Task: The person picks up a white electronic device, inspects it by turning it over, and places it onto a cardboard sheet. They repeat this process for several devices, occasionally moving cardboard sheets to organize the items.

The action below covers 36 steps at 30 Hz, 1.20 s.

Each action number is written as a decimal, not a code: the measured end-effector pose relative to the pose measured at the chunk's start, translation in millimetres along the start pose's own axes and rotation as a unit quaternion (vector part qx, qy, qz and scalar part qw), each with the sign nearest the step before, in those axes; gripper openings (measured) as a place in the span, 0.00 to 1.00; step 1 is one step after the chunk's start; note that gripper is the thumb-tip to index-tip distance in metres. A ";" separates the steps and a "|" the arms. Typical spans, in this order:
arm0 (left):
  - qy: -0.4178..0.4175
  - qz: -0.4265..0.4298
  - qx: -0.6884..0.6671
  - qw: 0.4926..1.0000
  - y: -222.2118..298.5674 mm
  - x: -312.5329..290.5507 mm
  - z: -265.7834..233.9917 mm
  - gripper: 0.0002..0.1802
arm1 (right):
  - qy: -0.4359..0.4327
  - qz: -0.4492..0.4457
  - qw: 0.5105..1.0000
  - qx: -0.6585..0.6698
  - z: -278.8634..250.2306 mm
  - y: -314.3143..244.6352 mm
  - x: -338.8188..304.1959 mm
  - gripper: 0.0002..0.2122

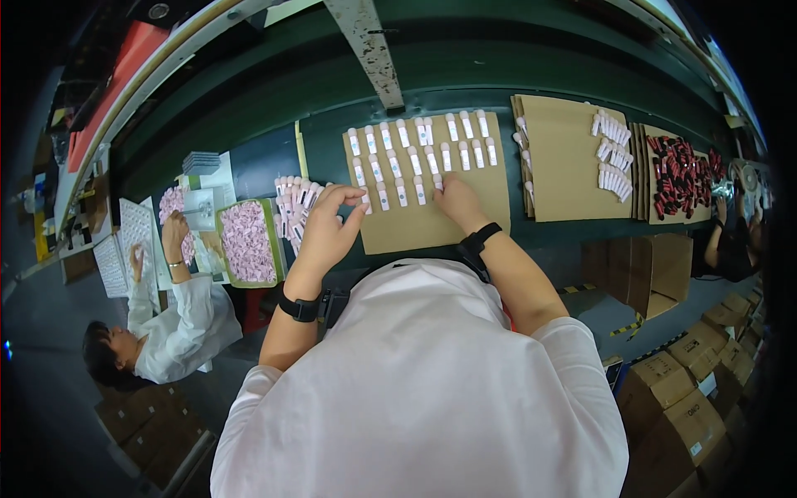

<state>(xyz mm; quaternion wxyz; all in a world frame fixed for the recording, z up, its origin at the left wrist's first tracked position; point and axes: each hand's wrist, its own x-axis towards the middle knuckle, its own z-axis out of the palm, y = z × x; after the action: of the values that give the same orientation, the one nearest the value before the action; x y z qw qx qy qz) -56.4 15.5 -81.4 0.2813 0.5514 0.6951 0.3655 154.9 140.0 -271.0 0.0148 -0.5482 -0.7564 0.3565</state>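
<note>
Small white tubes with rounded pink caps [416, 158] lie in three rows on a brown cardboard sheet [398, 239] in front of me. At the sheet's left edge, my left hand [329, 222] has its thumb and index fingertips around a white tube [367, 202] at the near row's left end. My right hand [462, 203] is over the sheet, its fingertips closed on another tube [437, 180] at that row's right end; the fingers hide its lower part. Left of the sheet, more pink-capped tubes [292, 199] are heaped close beside my left hand.
A green-rimmed tray [280, 267] of small pink pieces stands at left, near a co-worker in white [191, 319]. To the right are stacked cardboard sheets [569, 178] with grouped tubes, then red and black pieces [681, 174]. Cartons [677, 398] stand at lower right.
</note>
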 end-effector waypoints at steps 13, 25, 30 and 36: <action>-0.020 -0.027 0.017 0.999 -1.6 17.7 25.6 0.10 | 0.242 0.066 0.966 0.064 -114.5 108.0 12.8 0.12; -0.014 -0.023 0.015 1.000 32.6 18.7 31.9 0.10 | 0.339 0.216 0.909 -0.111 -206.2 237.9 -5.1 0.11; -0.024 -0.020 0.017 0.999 40.7 22.5 31.3 0.10 | 0.344 0.134 0.923 -0.108 -192.5 222.1 -2.0 0.11; -0.038 0.014 -0.063 0.997 51.3 45.5 48.6 0.11 | 0.225 -0.138 0.948 0.176 -164.5 67.5 -18.7 0.06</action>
<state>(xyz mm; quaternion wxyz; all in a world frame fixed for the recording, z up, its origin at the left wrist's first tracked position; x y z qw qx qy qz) 0.3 75.7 -66.8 0.3366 0.5561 0.6518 0.3908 285.6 220.1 -179.1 0.3297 -0.4928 -0.7272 0.3458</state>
